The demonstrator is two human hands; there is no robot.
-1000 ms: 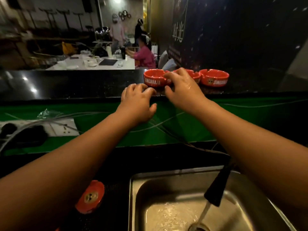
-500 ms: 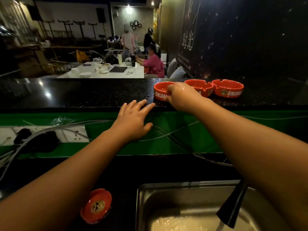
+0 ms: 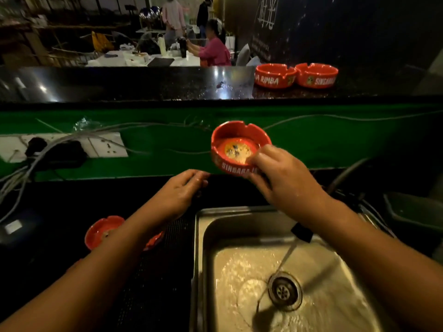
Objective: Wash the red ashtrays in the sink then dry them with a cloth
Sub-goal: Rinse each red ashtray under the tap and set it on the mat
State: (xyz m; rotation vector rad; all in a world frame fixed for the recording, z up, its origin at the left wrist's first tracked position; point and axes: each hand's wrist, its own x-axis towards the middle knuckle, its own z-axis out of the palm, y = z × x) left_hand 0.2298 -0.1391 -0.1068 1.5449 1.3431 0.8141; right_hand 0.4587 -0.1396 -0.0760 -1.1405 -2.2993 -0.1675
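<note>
- The right hand (image 3: 285,178) grips a red ashtray (image 3: 239,147) by its near rim: thumb on top of the rim, the other fingers curled under the outer wall.
- The ashtray is held in the air, tilted toward the person, at 12 o'clock from the sink (image 3: 203,248) and in front of the green panel (image 3: 335,140).
- White lettering on its outer wall reads "SINGARA"; further letters are partly hidden by the hand. A round yellow emblem lies on its floor, too blurred to read.
- The left hand (image 3: 179,192) holds nothing. Its fingers are loosely extended and close together, wet, with the tips near the ashtray at its 8 o'clock side. Contact cannot be confirmed.
- Two more ashtrays stand side by side on the black upper counter (image 3: 119,85), at 1 o'clock from the held one. The left ashtray (image 3: 275,76) shows "A RIMBA"; the right ashtray (image 3: 316,75) shows "SINGARA" beside a small emblem.
- A fourth ashtray (image 3: 103,231) sits on the lower worktop at 9 o'clock from the sink, partly hidden by the left forearm.
- The tap spout (image 3: 302,232) runs water (image 3: 286,256) onto the drain (image 3: 284,291).
- White Chinese characters (image 3: 267,15) mark the dark wall at 12 o'clock.
</note>
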